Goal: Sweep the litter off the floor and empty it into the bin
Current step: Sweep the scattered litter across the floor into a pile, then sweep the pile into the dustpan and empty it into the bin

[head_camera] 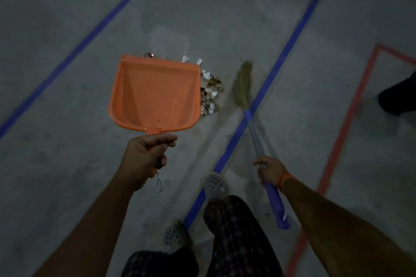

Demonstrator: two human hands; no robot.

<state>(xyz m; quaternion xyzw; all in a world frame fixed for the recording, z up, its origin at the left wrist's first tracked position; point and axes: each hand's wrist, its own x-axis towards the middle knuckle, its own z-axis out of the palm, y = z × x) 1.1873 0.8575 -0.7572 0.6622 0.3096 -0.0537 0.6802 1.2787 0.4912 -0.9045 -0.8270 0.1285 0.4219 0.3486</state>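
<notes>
Litter pile [210, 92] heaped on floor [67, 164], partly hidden behind the dustpan's right edge. Left hand [146, 155] fist-grips empty dustpan [155, 96], held aloft; right hand [271, 172] wraps broom [244, 87] handle. Advice: ground pan lip beside pile, sweep leftward in short strokes.

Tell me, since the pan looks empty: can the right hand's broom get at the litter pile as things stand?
Probably yes. The right hand grips the broom, whose bristles sit just right of the litter pile with bare floor between; the dustpan lies on the pile's far side.
</notes>
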